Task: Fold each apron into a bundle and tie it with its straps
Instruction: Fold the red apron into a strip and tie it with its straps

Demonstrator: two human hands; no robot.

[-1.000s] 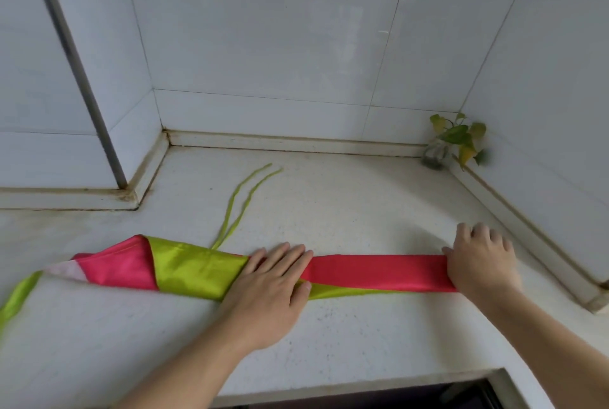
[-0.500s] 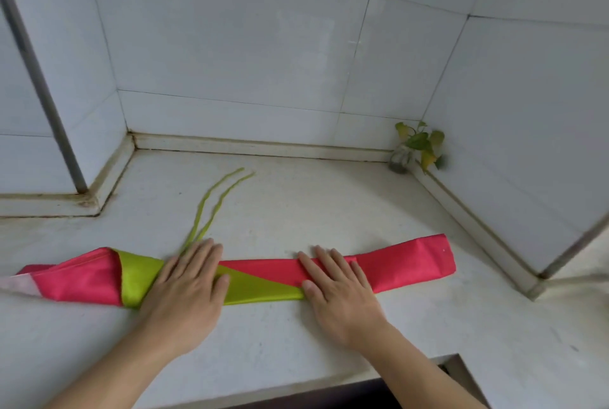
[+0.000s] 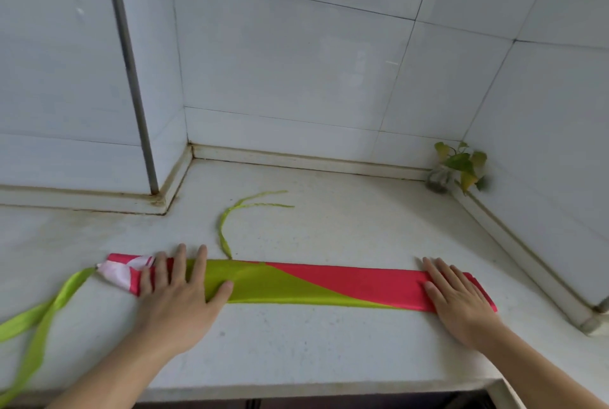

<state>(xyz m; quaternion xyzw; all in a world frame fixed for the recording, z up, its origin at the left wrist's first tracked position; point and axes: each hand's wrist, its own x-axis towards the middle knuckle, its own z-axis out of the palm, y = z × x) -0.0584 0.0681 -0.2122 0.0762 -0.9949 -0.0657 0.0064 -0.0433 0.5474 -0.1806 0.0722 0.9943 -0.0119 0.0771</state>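
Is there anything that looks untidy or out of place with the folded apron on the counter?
Mostly neat. The apron lies as a flat strip under both hands, but its left end is bunched, and the wide green straps trail loose off the counter's front edge.

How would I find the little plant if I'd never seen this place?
Follow the white counter to the far right corner, where two tiled walls meet. The plant sits there in a small jar. It is the only leafy thing, far from the flat apron.
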